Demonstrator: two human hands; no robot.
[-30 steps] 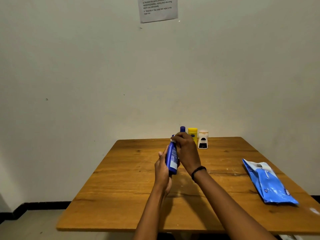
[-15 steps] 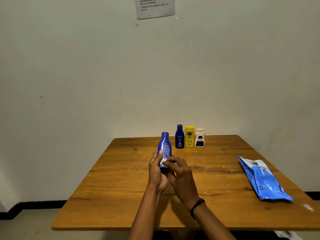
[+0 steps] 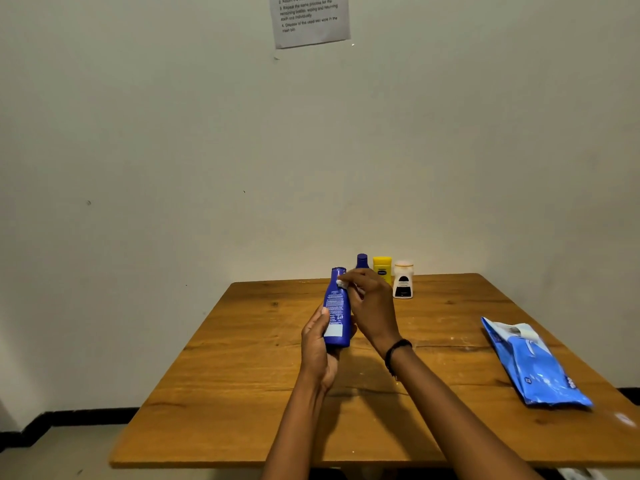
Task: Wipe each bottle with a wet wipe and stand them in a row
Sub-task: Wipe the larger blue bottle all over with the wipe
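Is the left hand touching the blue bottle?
Touching. The head view shows the left hand's thumb and fingers wrapped round the blue bottle's lower half, while the right hand presses a wipe to its neck.

I see blue bottle (image 3: 336, 313) in the air, near upright, printed back toward me; white wet wipe (image 3: 341, 284) bunched against its neck. Navy bottle (image 3: 362, 260), yellow bottle (image 3: 382, 268), white bottle (image 3: 403, 280) stand in a row behind

Sparse indoor room: bare off-white wall (image 3: 173, 150) with a printed instruction sheet (image 3: 310, 19), plain wooden table (image 3: 242, 375).
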